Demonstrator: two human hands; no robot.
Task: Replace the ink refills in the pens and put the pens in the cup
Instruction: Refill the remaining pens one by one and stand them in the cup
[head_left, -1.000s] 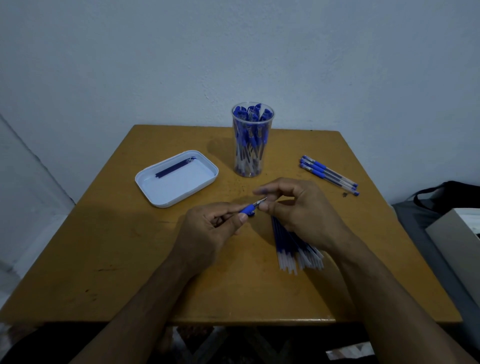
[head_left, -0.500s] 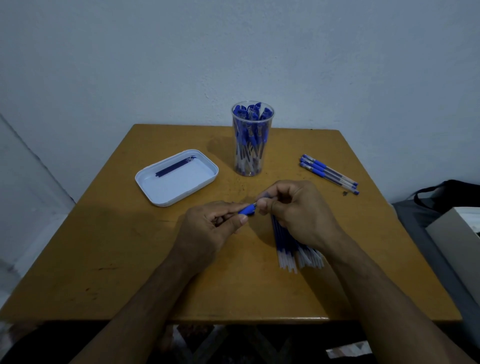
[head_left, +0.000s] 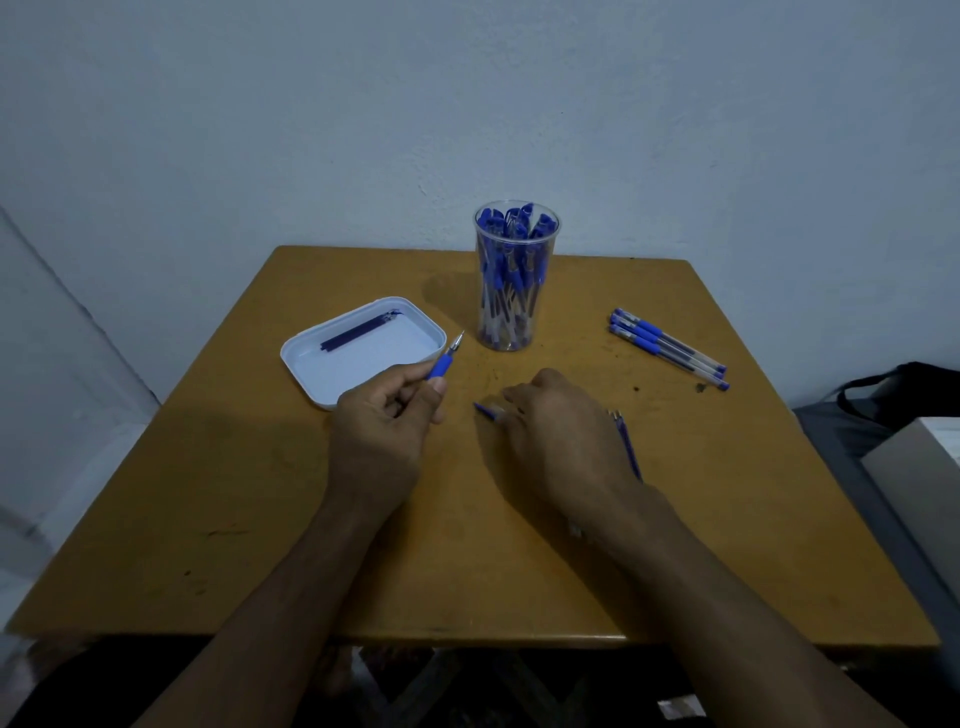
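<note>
plain room: wooden table (head_left: 727, 493), bare wall (head_left: 260, 130)

The head view is dim and bluish, the wall (head_left: 467, 104) grey-blue and the table (head_left: 727, 519) a muted ochre without glare. Soft light seems to fall from above and the right, since the cup (head_left: 514, 275) throws a faint shadow to its left and a broad dark patch lies on the table left of the left hand (head_left: 379, 415). The wide lens splays the table's sides, the lower corners sink into near black, and the right hand (head_left: 561, 436) shows slight blur at its fingertips
</note>
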